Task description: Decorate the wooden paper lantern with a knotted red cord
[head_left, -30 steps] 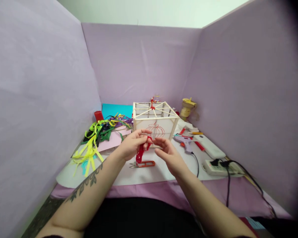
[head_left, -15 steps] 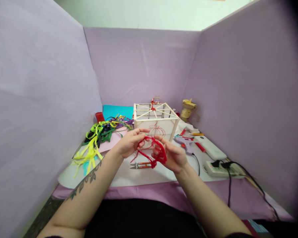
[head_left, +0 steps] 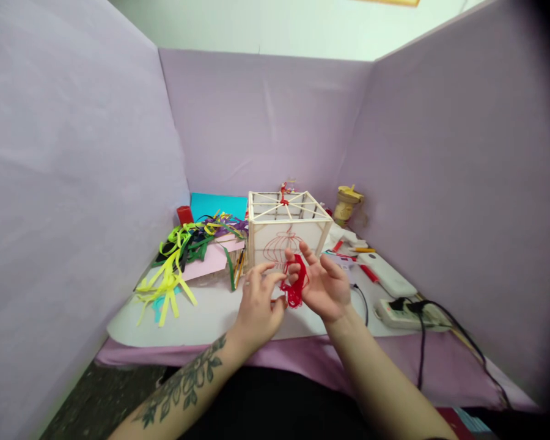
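Observation:
A small bundle of red yarn (head_left: 296,290) hangs in loops over the fingers of my right hand (head_left: 326,288), which is palm up with the fingers partly curled. At the bundle's left side is my left hand (head_left: 260,302), its thumb and fingers apart; the fingertips are close to the yarn, and I cannot tell whether they touch it. Behind both hands stands a square lantern frame (head_left: 289,221) of pale sticks with white panels. Its front panel bears a red line drawing, and a red cord is tied where the top sticks cross.
Yellow, green and purple strips (head_left: 178,256) lie at left by a pink sheet (head_left: 206,263) and a blue sheet (head_left: 217,206). To the right are a white power bank-like block (head_left: 387,275), a power strip (head_left: 410,313) with black cords, and a yellow-topped cup (head_left: 346,205). Lilac walls enclose three sides.
The red yarn, stretched loosely between both hands before, now hangs gathered on my right hand. My left hand has moved lower and nearer me, and the orange-handled thread snips are now out of sight.

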{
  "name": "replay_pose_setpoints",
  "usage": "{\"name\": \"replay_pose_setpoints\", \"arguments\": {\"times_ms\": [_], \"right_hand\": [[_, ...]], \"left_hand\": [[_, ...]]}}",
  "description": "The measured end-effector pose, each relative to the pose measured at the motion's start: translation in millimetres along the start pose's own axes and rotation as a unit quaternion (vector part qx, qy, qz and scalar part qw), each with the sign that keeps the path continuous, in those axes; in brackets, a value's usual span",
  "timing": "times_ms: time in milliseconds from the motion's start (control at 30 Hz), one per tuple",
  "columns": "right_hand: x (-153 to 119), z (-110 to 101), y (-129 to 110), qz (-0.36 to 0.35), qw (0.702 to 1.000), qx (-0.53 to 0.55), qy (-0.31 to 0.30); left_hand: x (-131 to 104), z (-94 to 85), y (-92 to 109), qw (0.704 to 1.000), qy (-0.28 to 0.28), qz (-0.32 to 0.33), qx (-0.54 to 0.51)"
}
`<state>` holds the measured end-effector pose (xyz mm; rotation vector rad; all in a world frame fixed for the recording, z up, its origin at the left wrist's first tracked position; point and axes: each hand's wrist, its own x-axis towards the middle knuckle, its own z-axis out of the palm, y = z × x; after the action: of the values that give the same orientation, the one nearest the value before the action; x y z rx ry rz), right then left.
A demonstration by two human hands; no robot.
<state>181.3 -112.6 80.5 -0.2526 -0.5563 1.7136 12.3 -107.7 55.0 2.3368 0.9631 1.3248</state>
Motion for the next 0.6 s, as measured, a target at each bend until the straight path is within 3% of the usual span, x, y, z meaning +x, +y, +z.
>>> {"name": "replay_pose_setpoints", "arguments": {"times_ms": [167, 300, 400, 600], "right_hand": [[-0.6, 1.1, 0.3, -0.004, 0.999, 0.033, 0.030], [-1.4, -10.7, -11.7, -0.039, 0.994, 0.048, 0.089], [-3.5, -21.0, -16.7, -0.055, 0.990, 0.055, 0.119], [-9.3, -29.8, -7.6, -0.038, 0.994, 0.007, 0.103]], "left_hand": [[12.1, 11.8, -6.6, 0.996, -0.084, -0.002, -0.044], [19.1, -8.0, -15.1, 0.978, -0.128, -0.040, -0.160], [23.3, -21.4, -21.6, 0.934, -0.166, -0.106, -0.299], [35.5, -18.4, -20.8, 0.817, -0.048, -0.225, -0.528]]}}
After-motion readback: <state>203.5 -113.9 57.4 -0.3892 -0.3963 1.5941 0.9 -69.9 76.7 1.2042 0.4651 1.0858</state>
